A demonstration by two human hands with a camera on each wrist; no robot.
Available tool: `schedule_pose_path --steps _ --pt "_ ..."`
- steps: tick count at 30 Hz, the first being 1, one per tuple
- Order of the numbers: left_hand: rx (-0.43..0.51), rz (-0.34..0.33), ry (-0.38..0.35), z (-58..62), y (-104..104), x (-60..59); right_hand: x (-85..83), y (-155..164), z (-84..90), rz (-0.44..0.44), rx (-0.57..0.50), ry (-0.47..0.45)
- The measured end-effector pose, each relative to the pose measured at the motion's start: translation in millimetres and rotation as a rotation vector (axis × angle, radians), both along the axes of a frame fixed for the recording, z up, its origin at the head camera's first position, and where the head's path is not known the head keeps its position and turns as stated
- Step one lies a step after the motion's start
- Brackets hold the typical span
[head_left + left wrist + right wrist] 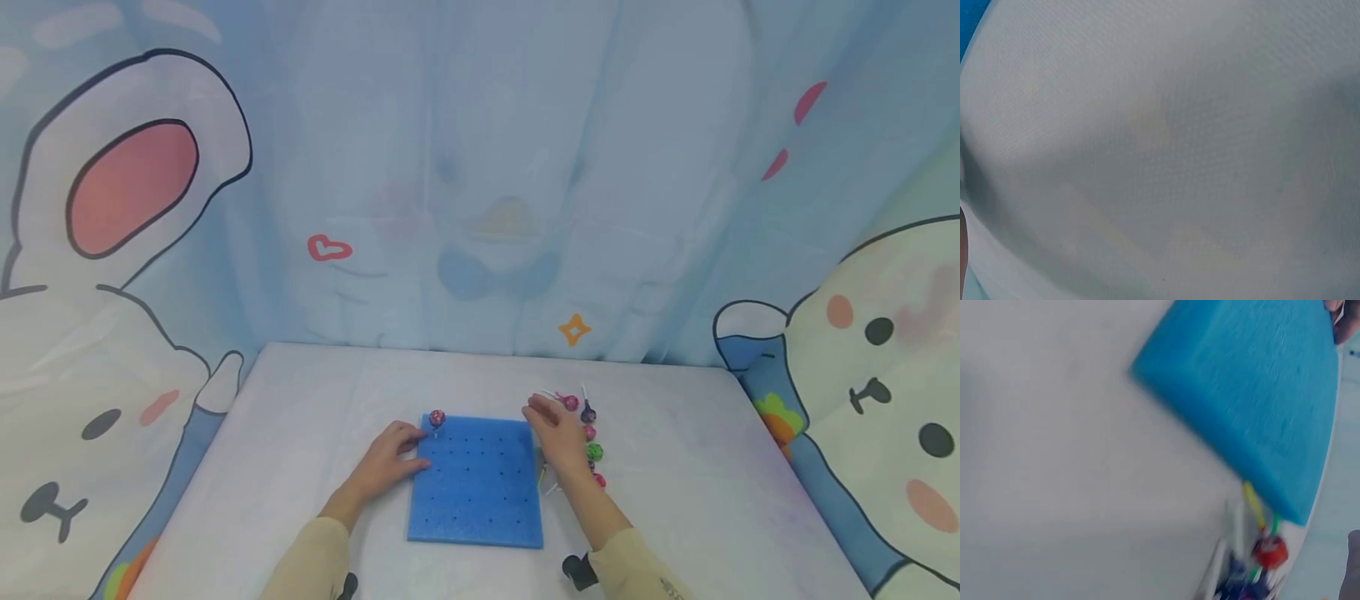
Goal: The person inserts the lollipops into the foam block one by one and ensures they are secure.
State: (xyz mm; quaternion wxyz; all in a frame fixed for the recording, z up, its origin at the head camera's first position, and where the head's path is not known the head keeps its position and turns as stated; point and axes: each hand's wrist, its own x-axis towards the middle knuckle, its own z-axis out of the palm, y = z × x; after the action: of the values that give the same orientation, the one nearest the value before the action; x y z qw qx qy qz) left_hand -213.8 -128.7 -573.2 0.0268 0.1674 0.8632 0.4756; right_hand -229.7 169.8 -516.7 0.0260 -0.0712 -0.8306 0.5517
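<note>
A blue foam board [480,483] with rows of small holes lies on the table. One lollipop [437,419] with a red and white wrapper stands upright by its stick near the board's far left corner. My left hand [390,458] rests at the board's left edge, thumb and fingers spread apart. At the far right corner my right hand [557,432] hovers, fingers loosely bent, with nothing visible in them. Just beyond it lies a pink lollipop [571,403] with a white stick. In the right wrist view, a red lollipop [1270,552] lies close by the board.
Several wrapped lollipops, among them a dark purple one [588,414] and a green one [595,452], lie in a column right of the board, partly hidden by my right forearm. The white table [675,467] meets a cartoon-printed curtain [495,167] behind.
</note>
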Motion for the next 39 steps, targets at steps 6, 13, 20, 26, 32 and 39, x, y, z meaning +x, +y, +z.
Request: schedule_pose_path --steps 6,13,20,26,32,39 --pt "-0.01 0.005 -0.001 0.2 1 -0.6 6.6 44 -4.4 -0.045 0.052 -0.038" --pt "-0.008 0.003 -0.011 1.8 0 0.0 12.5 82 -12.3 -0.093 0.143 -0.074" --pt "-0.018 0.007 -0.021 2.5 0 1.5 14.5 101 -20.9 -0.138 0.212 -0.127" --pt "-0.019 0.007 -0.027 1.9 1 0.9 18.9 109 -31.3 -0.131 0.244 -0.141" --pt "-0.007 0.006 -0.024 0.5 1 0.4 19.2 112 -36.9 -0.1 0.3 -0.143" --pt "-0.01 0.003 -0.036 0.9 1 1.0 14.9 111 -44.3 -0.072 0.405 -0.12"
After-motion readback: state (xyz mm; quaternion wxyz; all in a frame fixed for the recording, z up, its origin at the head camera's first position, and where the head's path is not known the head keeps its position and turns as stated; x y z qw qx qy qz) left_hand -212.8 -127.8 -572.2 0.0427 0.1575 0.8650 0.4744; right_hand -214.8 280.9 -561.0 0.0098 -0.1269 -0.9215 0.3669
